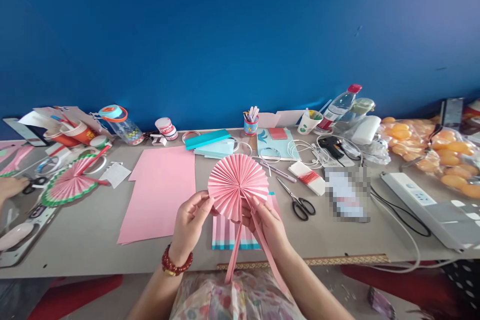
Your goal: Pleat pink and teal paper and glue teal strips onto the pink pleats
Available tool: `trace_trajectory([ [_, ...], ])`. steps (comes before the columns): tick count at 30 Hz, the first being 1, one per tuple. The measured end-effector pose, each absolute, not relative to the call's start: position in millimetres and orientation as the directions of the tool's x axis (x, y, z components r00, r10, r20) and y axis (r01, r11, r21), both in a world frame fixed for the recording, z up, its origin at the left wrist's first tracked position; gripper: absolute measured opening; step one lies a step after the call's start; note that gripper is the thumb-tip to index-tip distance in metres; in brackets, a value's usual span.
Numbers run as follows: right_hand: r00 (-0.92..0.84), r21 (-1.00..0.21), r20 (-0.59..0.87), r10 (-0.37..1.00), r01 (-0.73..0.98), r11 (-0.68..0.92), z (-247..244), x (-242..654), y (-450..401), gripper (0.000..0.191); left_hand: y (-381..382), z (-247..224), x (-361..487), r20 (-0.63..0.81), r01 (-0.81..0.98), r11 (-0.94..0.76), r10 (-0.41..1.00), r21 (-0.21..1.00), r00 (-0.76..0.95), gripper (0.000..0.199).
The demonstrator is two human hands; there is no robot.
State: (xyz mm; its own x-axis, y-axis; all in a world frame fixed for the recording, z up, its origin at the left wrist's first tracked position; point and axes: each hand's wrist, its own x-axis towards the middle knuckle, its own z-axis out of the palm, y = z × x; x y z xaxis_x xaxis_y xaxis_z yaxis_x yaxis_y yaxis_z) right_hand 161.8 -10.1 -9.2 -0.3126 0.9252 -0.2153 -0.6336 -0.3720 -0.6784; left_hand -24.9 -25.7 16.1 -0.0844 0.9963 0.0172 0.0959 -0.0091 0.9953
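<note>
A round pleated pink paper fan [237,180] is held up over the front of the table, its folds spreading from the centre. My left hand [195,220] pinches its lower left edge between thumb and fingers. At the lower right, my right hand [267,222] grips the fan near two long pink strips [233,255] that hang toward my lap. Below the fan lies a pleated pink sheet [232,235] with a teal border. Black-handled scissors [298,202] rest open-bladed or nearly so to the right; I cannot tell exactly.
Pink paper sheets [161,195] lie on the left, beyond them a pink and green fan [71,180] and another person's hand [11,187]. Rightward are a thread card [307,177], a glue gun [332,147], a power strip [422,210] and a bottle [339,107]. A blue wall stands behind.
</note>
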Motion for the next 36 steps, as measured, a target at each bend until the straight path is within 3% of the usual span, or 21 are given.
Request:
trace_trajectory([
  [11,-0.171,-0.730,-0.273,0.947,-0.604,-0.320,-11.2,162.5,-13.2,0.028,-23.0,7.9,-23.7,0.096,0.103,-0.083,0.987,0.991,-0.130,0.016],
  [16,-0.150,-0.751,-0.277,0.949,-0.583,-0.311,-10.4,163.0,-12.8,0.028,-22.6,7.7,-22.2,0.152,0.228,-0.111,0.973,0.967,-0.173,0.016],
  [20,-0.140,-0.773,-0.254,0.957,-0.565,-0.288,-6.4,161.2,-12.1,0.030,-22.5,3.7,-20.0,0.457,0.482,-0.300,0.854,0.823,-0.248,0.021],
  [23,-0.167,-0.784,-0.206,0.964,-0.561,-0.265,-3.0,159.9,-11.4,0.032,-23.0,3.2,-16.1,0.643,0.648,-0.424,0.754,0.633,-0.134,0.027],
  [28,-0.187,-0.800,-0.157,0.970,-0.552,-0.236,-1.2,159.6,-10.1,0.032,-21.7,7.9,-5.0,0.646,0.717,-0.475,0.762,0.510,0.045,0.043],
  [36,-0.167,-0.815,-0.168,0.972,-0.531,-0.232,-2.1,157.3,-8.2,0.035,-19.1,12.4,2.4,0.603,0.791,-0.419,0.794,0.447,0.080,0.046],
])
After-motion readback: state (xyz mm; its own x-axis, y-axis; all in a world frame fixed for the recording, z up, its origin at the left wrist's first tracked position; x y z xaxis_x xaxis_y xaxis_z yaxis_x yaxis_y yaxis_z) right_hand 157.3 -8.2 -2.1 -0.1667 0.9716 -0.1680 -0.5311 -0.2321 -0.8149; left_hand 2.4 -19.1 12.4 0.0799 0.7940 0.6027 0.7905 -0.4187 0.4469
